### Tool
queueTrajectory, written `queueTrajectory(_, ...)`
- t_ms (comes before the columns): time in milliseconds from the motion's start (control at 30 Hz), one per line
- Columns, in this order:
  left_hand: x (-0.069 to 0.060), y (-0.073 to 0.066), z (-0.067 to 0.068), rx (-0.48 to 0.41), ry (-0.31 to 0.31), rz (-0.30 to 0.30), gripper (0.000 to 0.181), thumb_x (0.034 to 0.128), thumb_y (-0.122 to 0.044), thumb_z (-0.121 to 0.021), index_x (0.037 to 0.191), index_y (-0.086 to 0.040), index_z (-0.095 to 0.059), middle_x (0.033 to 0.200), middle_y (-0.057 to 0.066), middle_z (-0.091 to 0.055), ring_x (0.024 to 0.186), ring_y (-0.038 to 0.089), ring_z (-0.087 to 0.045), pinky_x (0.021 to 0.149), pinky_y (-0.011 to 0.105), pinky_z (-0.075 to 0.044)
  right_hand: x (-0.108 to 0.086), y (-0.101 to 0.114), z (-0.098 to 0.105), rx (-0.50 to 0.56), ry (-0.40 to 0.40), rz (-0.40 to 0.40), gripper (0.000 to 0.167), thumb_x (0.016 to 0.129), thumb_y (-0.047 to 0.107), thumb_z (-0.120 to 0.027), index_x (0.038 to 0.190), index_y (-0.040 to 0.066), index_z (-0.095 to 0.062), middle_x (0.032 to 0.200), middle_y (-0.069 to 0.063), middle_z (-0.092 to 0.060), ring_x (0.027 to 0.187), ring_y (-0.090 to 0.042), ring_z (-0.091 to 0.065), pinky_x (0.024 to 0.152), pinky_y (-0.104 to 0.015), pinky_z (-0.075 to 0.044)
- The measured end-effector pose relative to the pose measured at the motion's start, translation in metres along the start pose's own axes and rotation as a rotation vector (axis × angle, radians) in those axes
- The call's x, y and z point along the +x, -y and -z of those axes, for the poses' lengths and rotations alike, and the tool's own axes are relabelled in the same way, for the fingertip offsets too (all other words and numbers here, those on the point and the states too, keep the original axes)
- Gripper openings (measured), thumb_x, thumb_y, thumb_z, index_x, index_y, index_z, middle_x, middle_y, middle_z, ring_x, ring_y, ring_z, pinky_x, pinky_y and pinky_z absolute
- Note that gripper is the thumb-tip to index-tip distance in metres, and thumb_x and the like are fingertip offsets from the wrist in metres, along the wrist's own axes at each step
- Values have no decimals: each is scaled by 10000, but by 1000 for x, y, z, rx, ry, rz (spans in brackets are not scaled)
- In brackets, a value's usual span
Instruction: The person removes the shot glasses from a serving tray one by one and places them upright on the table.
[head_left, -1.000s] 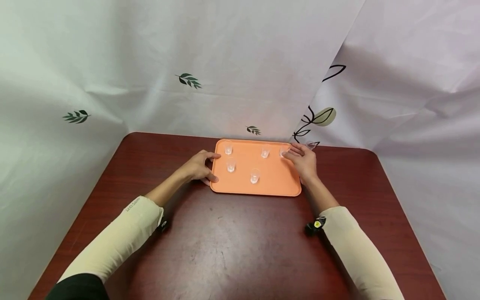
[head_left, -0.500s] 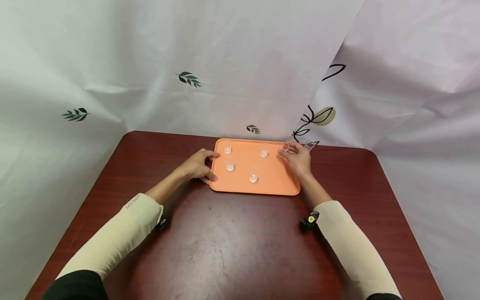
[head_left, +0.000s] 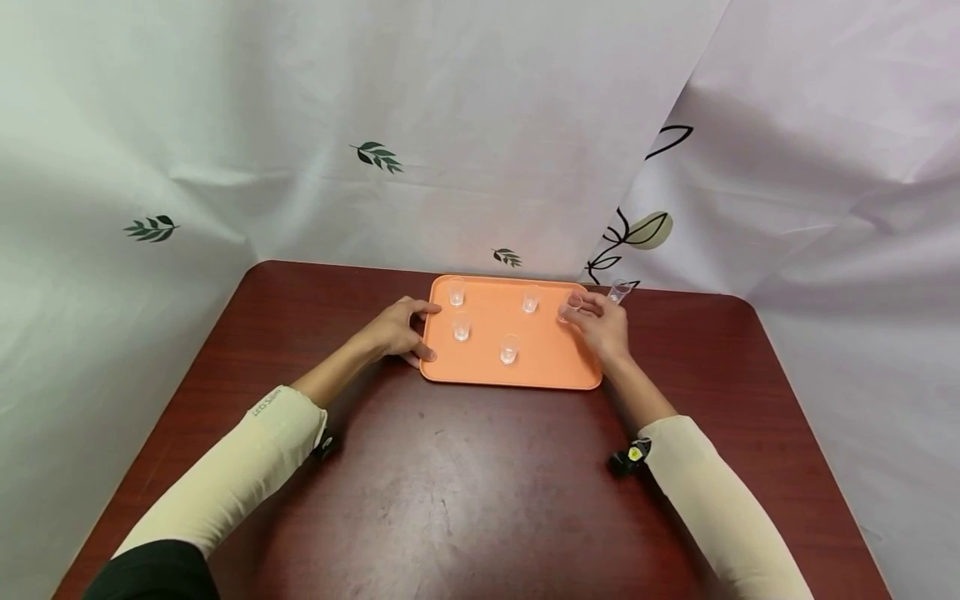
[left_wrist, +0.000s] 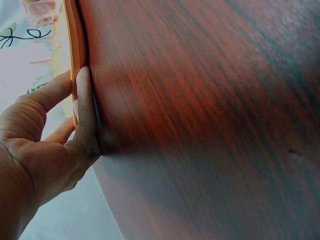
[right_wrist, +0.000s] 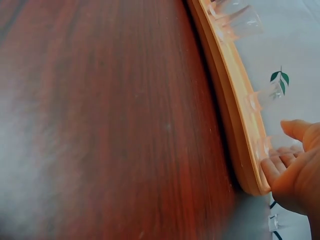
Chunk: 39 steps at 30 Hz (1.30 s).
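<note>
An orange tray (head_left: 551,367) lies at the far side of the table, with several small clear cups upright on it. My left hand (head_left: 397,331) grips its left edge; the left wrist view shows fingers (left_wrist: 86,100) on both sides of the rim. Over the tray's back right corner, my right hand (head_left: 606,327) holds a clear cup (head_left: 570,308) between thumb and fingers. That cup is partly hidden by the fingers; whether its base touches the tray is hard to tell. Other cups stand at back left (head_left: 457,292), mid left (head_left: 461,327), back middle (head_left: 530,300) and front middle (head_left: 509,350).
Just beyond the tray's right end, another clear cup (head_left: 618,291) stands on the dark red wooden table (head_left: 450,483). White cloth (head_left: 480,125) with leaf prints hangs close behind the table's back edge and along both sides.
My right hand has closed round the back right cup and shifted it slightly left, then a little nearer. The left hand stays on the tray's edge.
</note>
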<state>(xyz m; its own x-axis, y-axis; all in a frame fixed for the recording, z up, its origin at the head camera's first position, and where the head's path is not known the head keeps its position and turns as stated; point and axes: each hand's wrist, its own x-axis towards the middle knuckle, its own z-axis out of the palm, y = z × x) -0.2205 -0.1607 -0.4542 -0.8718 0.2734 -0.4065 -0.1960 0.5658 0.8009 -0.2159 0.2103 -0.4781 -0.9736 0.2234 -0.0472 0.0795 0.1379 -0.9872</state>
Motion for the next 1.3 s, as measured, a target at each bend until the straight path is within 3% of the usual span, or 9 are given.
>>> queueTrajectory(400, 0, 0, 1, -8, 4, 4, 973, 828, 125, -941, 1681, -106, -534, 1576, 214, -381, 751, 251, -735, 661, 398, -752, -15, 2, 26, 22, 47, -15, 499, 972, 60, -878, 1430, -70, -726, 1010, 194, -779, 1007, 54, -739, 878, -103, -667)
queueTrajectory(900, 1, 1, 2, -12, 15, 10, 984, 835, 128, -934, 1693, -122, -523, 1597, 212, -368, 781, 267, -729, 668, 396, -753, -17, 3, 59, 25, 10, -2, 508, 966, 66, -889, 1424, -76, -720, 981, 210, -811, 980, 64, -769, 897, -91, -658)
queueTrajectory(1300, 0, 1, 2, -17, 21, 3, 987, 838, 133, -928, 1698, -121, -517, 1567, 205, -377, 771, 267, -723, 664, 403, -753, -2, -3, 88, 29, -78, -78, 519, 962, 47, -891, 1442, -42, -715, 929, 220, -795, 949, 82, -749, 833, -53, -632)
